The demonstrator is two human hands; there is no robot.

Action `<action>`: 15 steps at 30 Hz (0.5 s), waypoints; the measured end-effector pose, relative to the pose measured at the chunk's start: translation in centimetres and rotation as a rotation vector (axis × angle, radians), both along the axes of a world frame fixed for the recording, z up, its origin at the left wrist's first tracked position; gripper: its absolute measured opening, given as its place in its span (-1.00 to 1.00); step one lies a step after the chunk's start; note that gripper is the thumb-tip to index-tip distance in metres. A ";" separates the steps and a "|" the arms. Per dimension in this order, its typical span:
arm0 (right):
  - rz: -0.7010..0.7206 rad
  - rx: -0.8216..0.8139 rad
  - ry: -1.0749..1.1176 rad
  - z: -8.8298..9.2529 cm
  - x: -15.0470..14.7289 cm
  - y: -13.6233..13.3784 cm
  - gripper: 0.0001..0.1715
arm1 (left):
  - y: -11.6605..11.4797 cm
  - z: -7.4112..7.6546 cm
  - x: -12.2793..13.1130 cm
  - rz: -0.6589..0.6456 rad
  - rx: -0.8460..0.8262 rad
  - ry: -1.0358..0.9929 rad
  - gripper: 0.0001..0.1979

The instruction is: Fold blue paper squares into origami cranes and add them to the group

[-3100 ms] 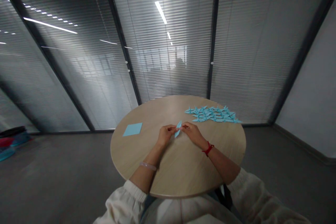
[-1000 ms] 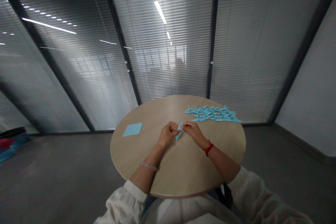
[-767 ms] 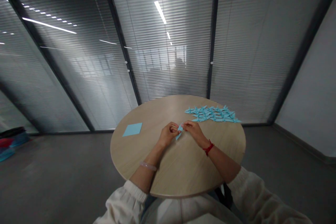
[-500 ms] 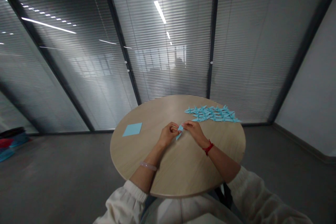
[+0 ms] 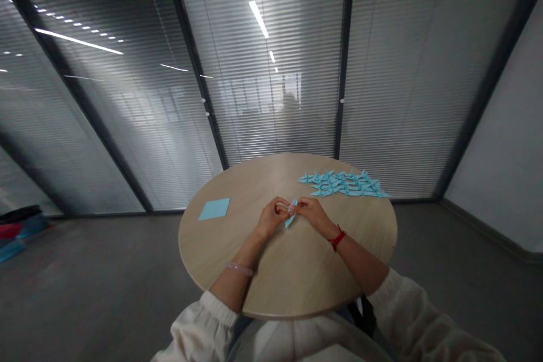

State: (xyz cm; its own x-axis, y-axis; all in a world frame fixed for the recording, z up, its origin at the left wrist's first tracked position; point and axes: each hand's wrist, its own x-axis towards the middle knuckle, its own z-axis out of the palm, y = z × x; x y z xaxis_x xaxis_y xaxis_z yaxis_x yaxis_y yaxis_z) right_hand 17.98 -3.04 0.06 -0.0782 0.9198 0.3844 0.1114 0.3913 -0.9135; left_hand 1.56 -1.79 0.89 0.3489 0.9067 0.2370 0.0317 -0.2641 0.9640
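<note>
Both hands meet over the middle of a round wooden table (image 5: 297, 288). My left hand (image 5: 270, 218) and my right hand (image 5: 311, 211) pinch a small folded piece of light blue paper (image 5: 291, 219) between their fingertips. The paper is narrow and pointed, held just above the tabletop. Most of it is covered by my fingers. A flat blue paper square (image 5: 214, 208) lies to the left of my left hand.
Several folded blue paper shapes (image 5: 343, 184) lie in rows at the table's far right. Glass walls with blinds (image 5: 271, 68) stand behind the table. Grey floor surrounds it, with coloured bags (image 5: 17, 229) at the far left.
The hands have drawn slightly closer together on the paper piece, and its visible tip has shifted a little. Nothing else on the table has moved.
</note>
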 end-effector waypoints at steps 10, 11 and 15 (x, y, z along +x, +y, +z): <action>-0.115 0.048 -0.053 -0.2 0.7 0.6 -0.49 | -0.4 -0.1 0.1 -0.154 -0.112 0.053 -0.59; -0.106 0.040 -0.046 -0.2 0.7 0.6 -0.49 | -0.4 0.0 0.0 -0.149 -0.119 0.050 -0.59; -0.080 0.014 -0.024 -0.3 0.5 0.5 -0.51 | -0.3 -0.1 -0.1 -0.118 -0.147 0.048 -0.57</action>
State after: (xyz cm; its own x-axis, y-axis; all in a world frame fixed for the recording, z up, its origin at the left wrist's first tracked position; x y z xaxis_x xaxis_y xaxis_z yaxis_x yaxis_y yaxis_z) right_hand 18.51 -2.56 -0.25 -0.0144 0.9182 0.3959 0.1648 0.3927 -0.9048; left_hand 1.47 -2.09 0.84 0.4623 0.8826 0.0855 0.0562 -0.1254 0.9905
